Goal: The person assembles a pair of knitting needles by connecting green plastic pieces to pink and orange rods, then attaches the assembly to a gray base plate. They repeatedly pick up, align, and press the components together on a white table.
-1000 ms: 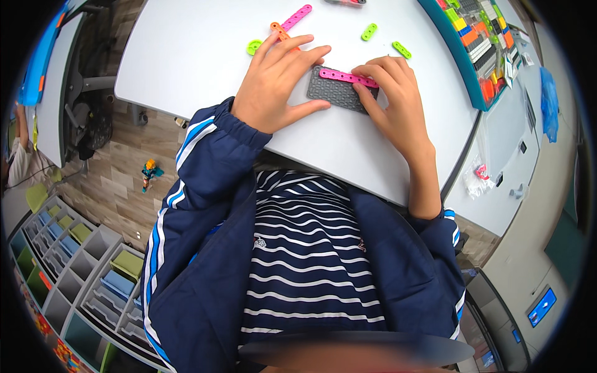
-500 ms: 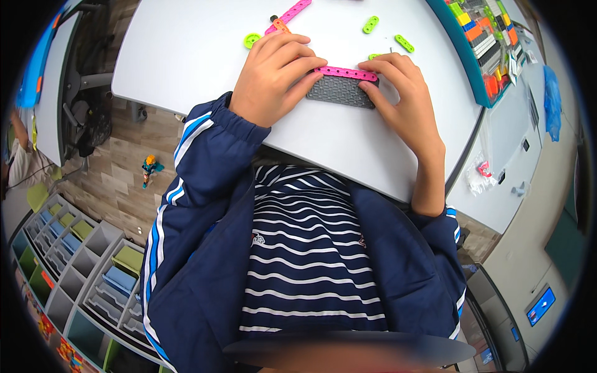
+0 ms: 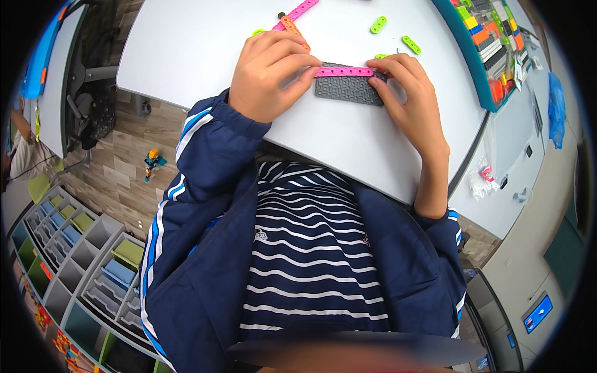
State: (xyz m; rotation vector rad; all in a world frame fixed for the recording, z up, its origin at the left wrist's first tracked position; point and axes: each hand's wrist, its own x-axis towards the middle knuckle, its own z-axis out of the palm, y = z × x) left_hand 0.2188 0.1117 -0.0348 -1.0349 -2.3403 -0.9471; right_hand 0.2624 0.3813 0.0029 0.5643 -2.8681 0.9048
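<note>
Between my hands a pink beam with a row of holes (image 3: 344, 72) lies across a dark grey textured plate (image 3: 349, 90), a little in from its far edge. My left hand (image 3: 267, 78) pinches the beam's left end with thumb and index finger. At the other end my right hand (image 3: 411, 93) holds the beam, its thumb by the plate's right side. Whether the beam touches the plate I cannot tell. Beyond my left hand lie an orange beam (image 3: 292, 30), a longer pink beam (image 3: 301, 12) and a green piece (image 3: 257, 32), partly hidden.
Green short links (image 3: 378, 25) lie on the white table (image 3: 186, 50). A teal tray of sorted building pieces (image 3: 491, 50) stands at the right. A small built figure (image 3: 152, 163) is on the floor, near grey drawer units (image 3: 93, 248). Another person's arm (image 3: 22, 127) shows at far left.
The pink beam has moved from the plate's far edge nearer to me, so a strip of plate shows beyond it. Both hands still hold its ends. The whole view has shifted slightly.
</note>
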